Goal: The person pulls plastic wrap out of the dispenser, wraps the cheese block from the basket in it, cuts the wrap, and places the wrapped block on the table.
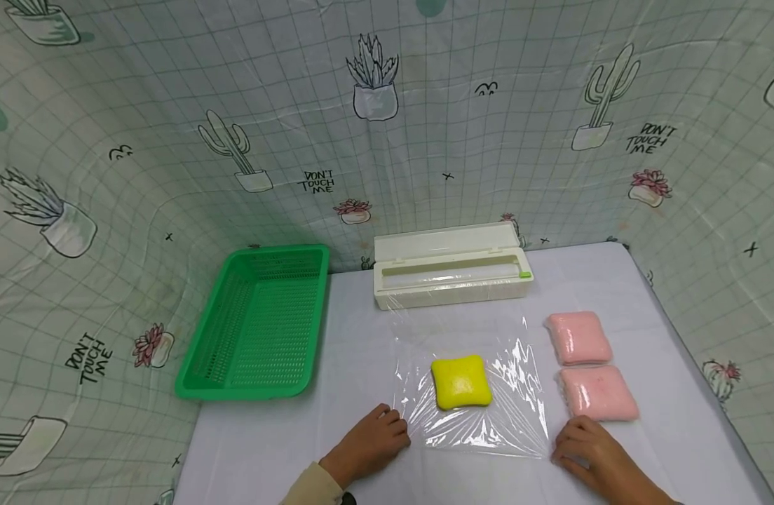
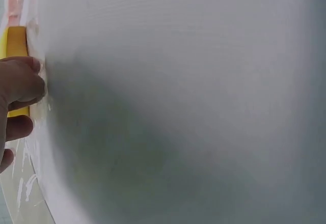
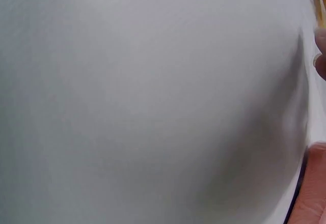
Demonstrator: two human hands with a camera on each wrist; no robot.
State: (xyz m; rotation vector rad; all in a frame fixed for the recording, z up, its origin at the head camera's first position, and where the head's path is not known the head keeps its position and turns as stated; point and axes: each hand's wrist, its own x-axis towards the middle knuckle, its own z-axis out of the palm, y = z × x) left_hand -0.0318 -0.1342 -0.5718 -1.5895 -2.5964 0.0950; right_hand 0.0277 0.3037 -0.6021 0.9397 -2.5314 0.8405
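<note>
A sheet of clear plastic wrap point(image 1: 513, 421) stretches from the white wrap dispenser point(image 1: 453, 293) toward me, creased and shiny. Within its outline lies a yellow pillow-shaped block point(image 1: 461, 382). At the sheet's near left edge, my left hand point(image 1: 376, 442) pinches the wrap with curled fingers. My right hand point(image 1: 592, 456) has its bent fingertips at the near right corner, pinching the film there. In the left wrist view, the thumb and fingers point(image 2: 20, 81) overlap the yellow block. Only a couple of fingertips point(image 3: 321, 56) show in the right wrist view.
Two pink pillow-shaped blocks point(image 1: 579, 338) with a glossy surface lie just beyond my right hand. A green plastic basket point(image 1: 314, 315) stands at the left. The dispenser's lid point(image 1: 446, 240) is raised. A patterned cloth point(image 1: 425, 154) hangs around the white table point(image 1: 267, 449).
</note>
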